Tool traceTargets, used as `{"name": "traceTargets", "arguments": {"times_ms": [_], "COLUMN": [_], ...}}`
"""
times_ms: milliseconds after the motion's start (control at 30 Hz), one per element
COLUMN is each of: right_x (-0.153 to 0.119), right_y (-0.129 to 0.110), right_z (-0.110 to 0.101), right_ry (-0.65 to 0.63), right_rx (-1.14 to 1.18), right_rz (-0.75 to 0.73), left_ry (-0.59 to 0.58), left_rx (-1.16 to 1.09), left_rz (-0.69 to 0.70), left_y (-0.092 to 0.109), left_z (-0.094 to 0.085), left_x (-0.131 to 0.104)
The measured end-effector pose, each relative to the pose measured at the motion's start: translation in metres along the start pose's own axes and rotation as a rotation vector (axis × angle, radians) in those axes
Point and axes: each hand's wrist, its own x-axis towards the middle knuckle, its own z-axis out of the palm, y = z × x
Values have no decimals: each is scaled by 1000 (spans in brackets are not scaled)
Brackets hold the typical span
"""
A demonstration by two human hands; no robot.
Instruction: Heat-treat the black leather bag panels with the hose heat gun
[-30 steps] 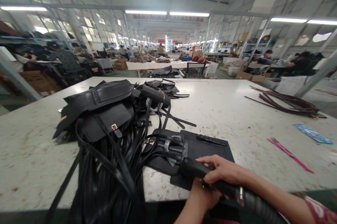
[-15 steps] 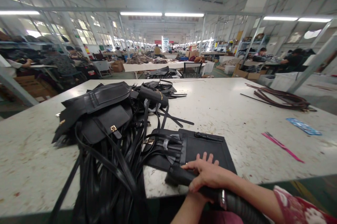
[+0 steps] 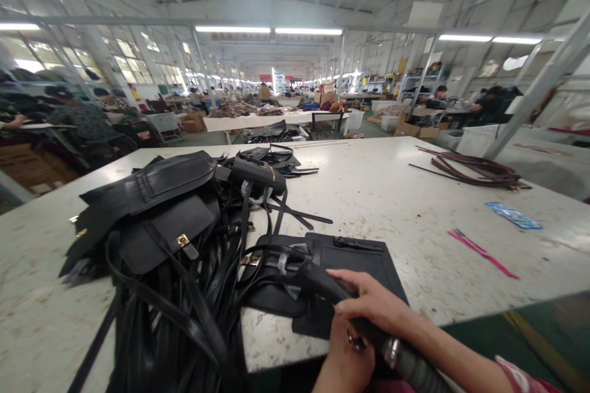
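A black nozzle [image 3: 318, 279] on a ribbed hose [image 3: 417, 368] reaches from the lower right over a flat black leather bag piece [image 3: 359, 258]. My right hand [image 3: 369, 297] is closed over the top of the nozzle's handle. Below it, my left hand [image 3: 348, 347] wraps the handle from underneath; some of its fingers are hidden. The nozzle's tip hangs over a black bag flap [image 3: 271, 301] with straps, clear plastic wrap [image 3: 284, 262] and a gold clasp [image 3: 250, 261].
Left of my hands a heap of black bags [image 3: 170, 214] trails long straps [image 3: 170, 319] over the table edge. At right lie a pink zipper strip [image 3: 483, 253], a blue patterned packet [image 3: 513, 215] and coiled brown straps [image 3: 479, 171]. Other people sit at far tables.
My right hand has gone from spread fingers over the bag piece to a closed grip on the handle. The nozzle has moved up and forward. The view has shifted slightly right.
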Motion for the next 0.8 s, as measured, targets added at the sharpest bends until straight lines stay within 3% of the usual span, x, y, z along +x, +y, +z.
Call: {"name": "traceTargets", "arguments": {"times_ms": [100, 200, 267, 333, 400, 467, 567, 800], "right_x": [-3, -9, -10, -9, -8, -7, -8, -12], "right_y": [5, 19, 28, 34, 37, 38, 40, 46], "right_z": [-28, -37, -32, -23, -15, -10, -9, -11], "right_ry": [-20, -30, -38, -41, -34, -21, -6, -16], "right_rx": [164, 281, 335, 371, 394, 410, 430, 482], "right_rz": [-12, 28, 48, 57, 60, 61, 65, 48], "left_ry": [-161, -323, -240, -112, -134, -212, -264, -384], "left_rx": [-28, -126, -138, -10, 156, 260, 326, 387], "left_rz": [86, 123, 23, -166, -304, -386, -468, -516], "left_y": [-26, -55, -66, -69, -70, -71, -74, -65], "left_z": [-16, -62, -101, -134, -149, -147, -129, -112], "left_x": [-29, -44, -35, -11, 19, 47, 71, 90]}}
